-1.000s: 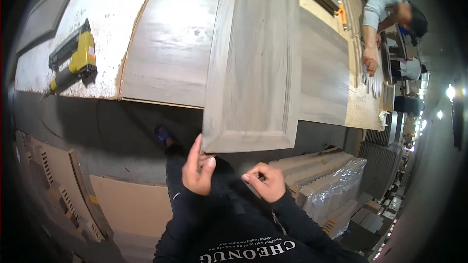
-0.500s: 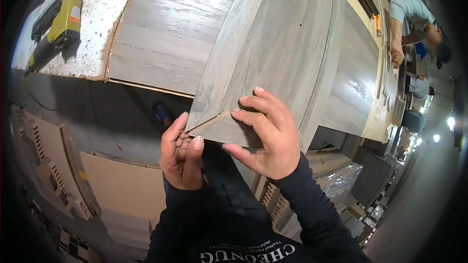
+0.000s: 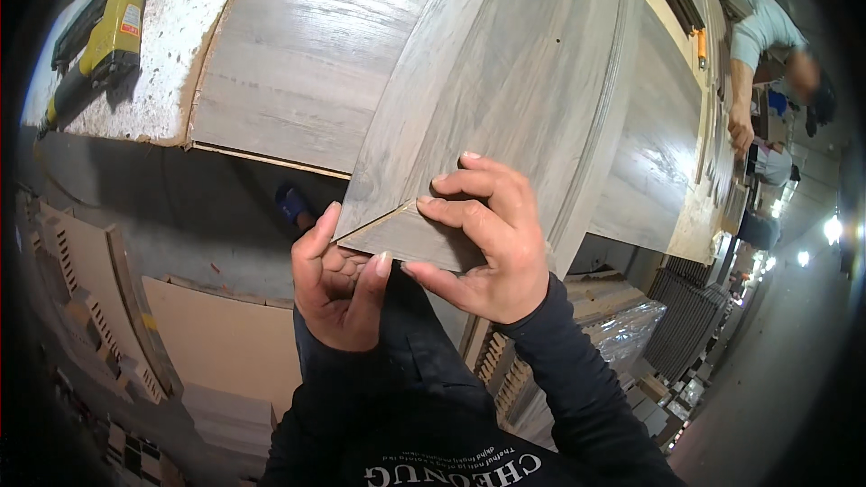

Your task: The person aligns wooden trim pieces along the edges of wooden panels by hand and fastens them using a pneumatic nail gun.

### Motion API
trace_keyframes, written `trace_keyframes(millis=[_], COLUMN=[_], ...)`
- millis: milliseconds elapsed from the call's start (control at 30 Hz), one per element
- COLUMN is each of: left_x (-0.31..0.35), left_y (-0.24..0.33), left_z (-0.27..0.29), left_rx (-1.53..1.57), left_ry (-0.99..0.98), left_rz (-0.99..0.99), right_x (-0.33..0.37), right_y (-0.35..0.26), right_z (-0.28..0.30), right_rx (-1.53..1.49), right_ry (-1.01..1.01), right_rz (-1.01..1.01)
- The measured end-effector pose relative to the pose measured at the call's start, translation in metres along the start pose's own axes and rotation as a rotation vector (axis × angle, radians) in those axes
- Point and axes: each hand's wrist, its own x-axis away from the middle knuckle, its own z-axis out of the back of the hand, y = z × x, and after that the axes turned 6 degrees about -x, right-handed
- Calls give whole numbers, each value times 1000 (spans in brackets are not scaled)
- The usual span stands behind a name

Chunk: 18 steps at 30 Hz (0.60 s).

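A grey wood-grain door panel (image 3: pixel 505 99) lies in front of me, its near end projecting toward my body. At its near-left corner, a slanted open joint with a pale raw edge separates the long side strip (image 3: pixel 397 117) from the short end strip (image 3: pixel 397 233). My left hand (image 3: pixel 341 284) is curled around that corner, forefinger along the left edge and thumb against the front edge. My right hand (image 3: pixel 492 239) grips the end strip from the right: fingertips rest on top near the joint, thumb at the front edge. The undersides are hidden.
A yellow-black nail gun (image 3: pixel 108 41) lies on a worn white board (image 3: pixel 176 32) at far left. Another grey panel (image 3: pixel 307 63) is under the door panel. Panels (image 3: pixel 225 334) stand below left; wrapped stacks (image 3: pixel 622 334) sit below right. A co-worker (image 3: pixel 758 27) works at far right.
The gap at the slanted joint has narrowed. My left thumb has shifted right along the front edge, and both hands sit slightly further left. The co-worker's arm has moved.
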Motion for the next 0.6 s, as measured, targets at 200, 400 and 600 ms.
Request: trace_keyframes(millis=[200, 400, 600], left_x=[0, -1, 3], left_y=[-2, -7, -12], left_z=[1, -8, -12], left_rx=[-6, 49, 31], left_ry=[4, 44, 60], left_rz=[-10, -100, -69], right_x=[-2, -4, -8], right_y=[-1, -2, -11], right_z=[0, 2, 9], right_rx=[17, 23, 41], right_ry=[-14, -20, -123], right_rz=[-1, -2, -78])
